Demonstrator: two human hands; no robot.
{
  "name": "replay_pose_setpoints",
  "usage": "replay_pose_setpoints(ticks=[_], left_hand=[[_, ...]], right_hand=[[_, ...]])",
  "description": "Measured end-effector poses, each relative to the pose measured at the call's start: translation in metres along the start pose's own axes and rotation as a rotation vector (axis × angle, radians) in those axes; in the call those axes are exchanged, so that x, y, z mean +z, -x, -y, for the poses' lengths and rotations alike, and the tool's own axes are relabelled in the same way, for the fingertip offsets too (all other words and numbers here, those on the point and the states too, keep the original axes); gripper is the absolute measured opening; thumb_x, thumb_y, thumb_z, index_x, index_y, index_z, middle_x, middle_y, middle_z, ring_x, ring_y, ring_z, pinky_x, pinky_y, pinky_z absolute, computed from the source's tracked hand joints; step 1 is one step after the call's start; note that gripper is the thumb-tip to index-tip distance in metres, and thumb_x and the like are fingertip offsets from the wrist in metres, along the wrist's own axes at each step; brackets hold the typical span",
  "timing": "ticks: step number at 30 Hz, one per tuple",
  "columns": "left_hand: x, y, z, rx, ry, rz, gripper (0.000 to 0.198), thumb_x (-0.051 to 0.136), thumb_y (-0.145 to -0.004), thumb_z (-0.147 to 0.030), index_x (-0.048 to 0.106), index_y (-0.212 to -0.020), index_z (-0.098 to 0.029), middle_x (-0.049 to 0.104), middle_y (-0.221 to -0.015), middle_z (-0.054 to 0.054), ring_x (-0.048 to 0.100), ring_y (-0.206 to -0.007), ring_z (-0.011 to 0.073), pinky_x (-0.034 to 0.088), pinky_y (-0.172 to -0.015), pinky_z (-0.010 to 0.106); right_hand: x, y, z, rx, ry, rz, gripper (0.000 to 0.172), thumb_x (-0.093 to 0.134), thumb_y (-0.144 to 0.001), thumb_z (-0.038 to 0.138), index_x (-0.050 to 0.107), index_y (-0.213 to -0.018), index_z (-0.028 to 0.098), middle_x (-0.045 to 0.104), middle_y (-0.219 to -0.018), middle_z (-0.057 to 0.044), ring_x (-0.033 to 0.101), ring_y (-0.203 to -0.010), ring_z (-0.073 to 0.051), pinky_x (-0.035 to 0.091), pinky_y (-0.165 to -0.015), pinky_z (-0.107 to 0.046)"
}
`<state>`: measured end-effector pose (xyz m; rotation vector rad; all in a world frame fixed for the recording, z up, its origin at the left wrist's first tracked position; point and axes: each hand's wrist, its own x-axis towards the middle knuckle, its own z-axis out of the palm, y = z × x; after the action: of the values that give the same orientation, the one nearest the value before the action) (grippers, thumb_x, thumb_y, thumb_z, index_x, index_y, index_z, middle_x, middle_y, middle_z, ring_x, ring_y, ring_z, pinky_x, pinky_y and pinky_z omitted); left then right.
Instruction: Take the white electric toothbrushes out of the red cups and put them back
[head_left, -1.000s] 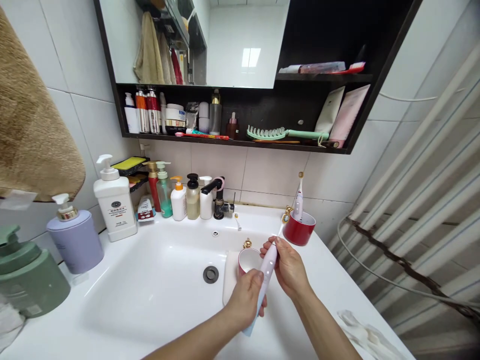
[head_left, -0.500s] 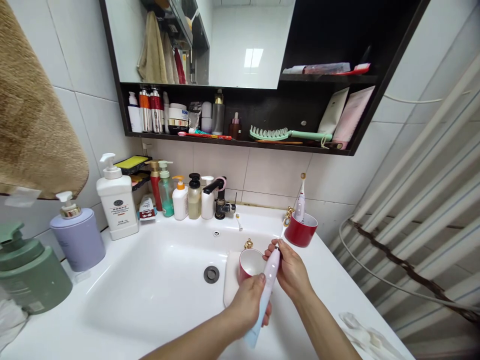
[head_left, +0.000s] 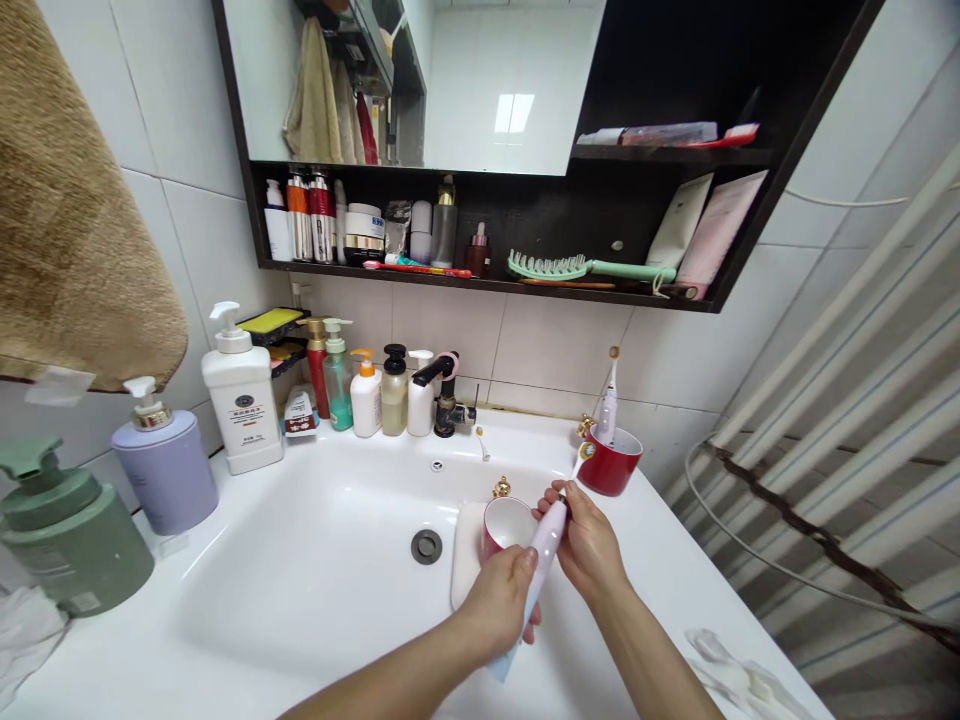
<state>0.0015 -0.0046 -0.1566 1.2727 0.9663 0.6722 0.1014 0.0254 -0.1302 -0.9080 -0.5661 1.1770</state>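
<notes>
My left hand (head_left: pixel 501 598) is wrapped round the handle of an electric toothbrush (head_left: pixel 547 538), pale pink at the top and light blue at its lower end. At the handle's upper end, the fingers of my right hand (head_left: pixel 589 540) pinch the base of the white brush head (head_left: pixel 582 457), which points up and away. Behind my left hand, a red cup (head_left: pixel 508 528) with a white inside stands over a pale mat (head_left: pixel 466 560) in the sink. Another red cup (head_left: pixel 613 466) on the right rim holds a second electric toothbrush (head_left: pixel 608 410).
A white sink (head_left: pixel 300 580) with a black faucet (head_left: pixel 445 395) lies below a dark shelf (head_left: pixel 555 287). Pump bottles line its back and left edges. A small brush head (head_left: pixel 482 443) lies near the faucet, and crumpled plastic (head_left: pixel 739 675) at the right.
The view has shifted slightly, moving the surroundings a little to the right. The brush head has turned, so its round end shows more clearly. Both hands keep their hold.
</notes>
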Motion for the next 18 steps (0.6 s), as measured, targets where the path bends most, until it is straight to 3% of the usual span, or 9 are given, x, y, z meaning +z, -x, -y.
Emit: replay_pose_setpoints(ticks=[4, 10, 13, 16, 18], left_hand=[[0.0, 0.002, -0.001, -0.117, 0.179, 0.119, 0.051, 0.013, -0.064, -0.06, 0.036, -0.07, -0.015, 0.039, -0.044, -0.004, 0.036, -0.032, 0.006, 0.028, -0.035, 0.02], [0.0, 0.001, 0.008, 0.003, -0.067, 0.08, 0.048, 0.023, -0.062, -0.06, 0.038, -0.072, -0.015, 0.04, -0.043, -0.004, 0.034, -0.029, 0.0058, 0.026, -0.034, 0.02], [-0.003, -0.001, 0.002, 0.008, 0.111, 0.002, 0.049, 0.02, -0.063, -0.06, 0.037, -0.071, -0.016, 0.04, -0.044, -0.005, 0.035, -0.03, 0.0055, 0.026, -0.034, 0.019], [-0.006, -0.004, -0.005, -0.04, 0.303, -0.125, 0.052, 0.016, -0.061, -0.063, 0.036, -0.07, -0.016, 0.039, -0.045, -0.005, 0.035, -0.031, 0.005, 0.025, -0.035, 0.019], [-0.008, -0.006, -0.007, -0.079, 0.375, -0.165, 0.053, 0.016, -0.06, -0.064, 0.036, -0.07, -0.016, 0.039, -0.044, -0.005, 0.034, -0.031, 0.0049, 0.025, -0.034, 0.019]], right_hand=[[-0.002, -0.004, -0.001, 0.015, -0.012, -0.008, 0.013, 0.051, -0.06, 0.03, 0.047, -0.061, 0.018, 0.045, -0.049, 0.006, 0.045, -0.044, -0.007, 0.042, -0.048, -0.023], [-0.023, -0.022, 0.014, -0.115, 0.02, -0.148, 0.01, 0.052, -0.057, 0.027, 0.047, -0.06, 0.019, 0.049, -0.052, 0.004, 0.046, -0.046, -0.006, 0.043, -0.05, -0.022], [-0.025, -0.036, 0.013, -0.1, 0.343, -0.077, 0.016, 0.05, -0.057, 0.03, 0.051, -0.067, 0.017, 0.048, -0.051, 0.003, 0.045, -0.044, -0.007, 0.04, -0.044, -0.022], [-0.01, -0.057, -0.001, -0.113, 0.715, -0.036, 0.018, 0.047, -0.059, 0.031, 0.052, -0.067, 0.016, 0.043, -0.043, 0.005, 0.042, -0.038, -0.008, 0.038, -0.04, -0.023], [0.003, -0.075, -0.012, -0.111, 0.84, -0.05, 0.014, 0.048, -0.059, 0.03, 0.052, -0.063, 0.017, 0.044, -0.043, 0.004, 0.044, -0.038, -0.009, 0.037, -0.041, -0.025]])
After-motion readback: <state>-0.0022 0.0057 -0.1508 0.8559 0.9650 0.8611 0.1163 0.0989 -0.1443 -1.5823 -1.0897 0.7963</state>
